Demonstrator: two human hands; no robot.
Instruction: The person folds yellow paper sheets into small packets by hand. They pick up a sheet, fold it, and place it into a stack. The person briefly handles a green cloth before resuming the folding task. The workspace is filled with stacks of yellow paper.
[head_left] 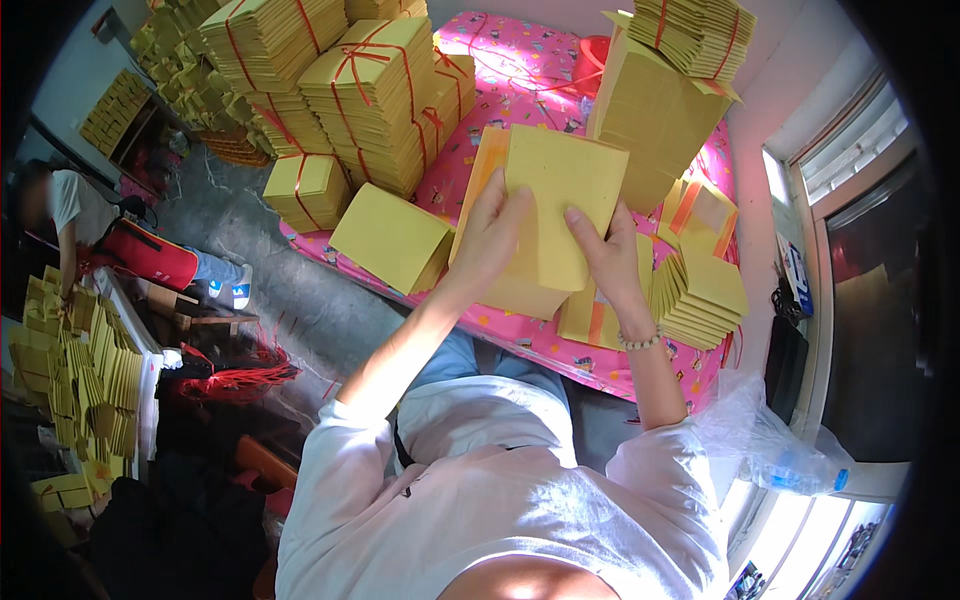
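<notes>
Both hands grip a thick stack of yellow paper envelopes (562, 190) above the pink patterned cloth (600, 362). My left hand (490, 235) presses its left side, thumb lying on the top face. From the right, my right hand (608, 256) clasps the edge, also with its thumb on top; a bead bracelet circles that wrist. An orange-striped envelope edge shows beside the left fingers. To the left lies another yellow stack (390, 238). Fanned yellow envelopes (700, 300) rest on the right, near an orange-striped envelope (698, 215).
Tall envelope bundles tied with red string (365, 100) stand at the back left. A large yellow carton (655, 115) carries more bundles at the back right, near a red bucket (591, 65). A person (75, 215) sits at far left beside an envelope-covered table. Red strings (240, 370) hang there.
</notes>
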